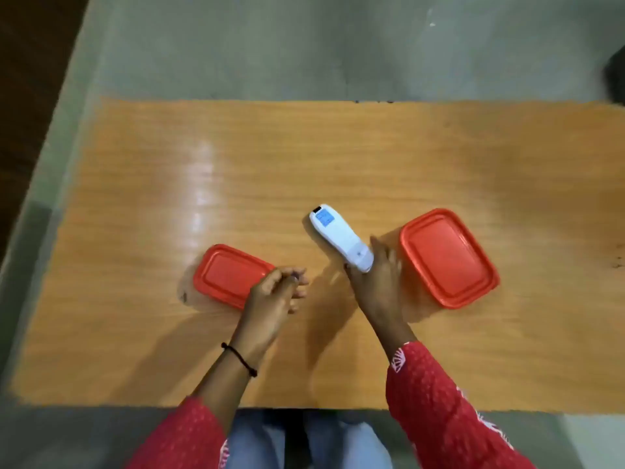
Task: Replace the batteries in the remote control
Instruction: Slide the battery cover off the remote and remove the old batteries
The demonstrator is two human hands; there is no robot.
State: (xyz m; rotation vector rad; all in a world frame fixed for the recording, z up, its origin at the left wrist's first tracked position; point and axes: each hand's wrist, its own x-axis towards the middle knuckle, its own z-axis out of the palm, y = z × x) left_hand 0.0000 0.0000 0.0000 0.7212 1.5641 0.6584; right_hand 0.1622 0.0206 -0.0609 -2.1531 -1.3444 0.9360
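A white remote control (338, 235) with a small blue screen points up and to the left, screen side up, above the wooden table (304, 157). My right hand (380, 275) grips its near end. My left hand (275, 292) hovers beside the right corner of a small red-lidded box (226, 274), its fingers loosely curled; something small and dark may sit at the fingertips, but the blur hides it. No batteries are visible.
A larger box with a red lid (448, 257) stands just right of my right hand. The table's near edge runs just above my lap. A grey floor surrounds the table, with a dark object (615, 79) at the far right.
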